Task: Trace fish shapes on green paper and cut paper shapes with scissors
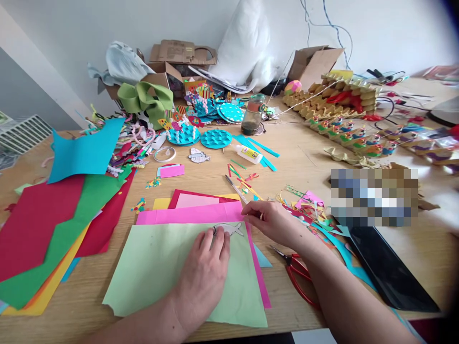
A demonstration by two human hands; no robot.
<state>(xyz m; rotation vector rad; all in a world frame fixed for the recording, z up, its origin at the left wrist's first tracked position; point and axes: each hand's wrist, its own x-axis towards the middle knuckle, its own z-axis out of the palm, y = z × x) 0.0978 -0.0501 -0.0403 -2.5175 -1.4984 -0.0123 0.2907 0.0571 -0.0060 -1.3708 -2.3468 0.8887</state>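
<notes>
My left hand lies flat, fingers stretched out, on a light green sheet of paper. Its fingertips press on a small grey fish cutout near the sheet's top right corner; part of the fish is hidden under them. My right hand is closed around a slim pen beside the fish's tail, at the sheet's upper right corner. A bright pink sheet shows beneath the green one. Red-handled scissors lie on the table under my right forearm.
Coloured papers are stacked at left. A glue bottle, a tape roll and a fish cutout lie beyond. Paper scraps spread at right near a black tray. Egg cartons stand behind.
</notes>
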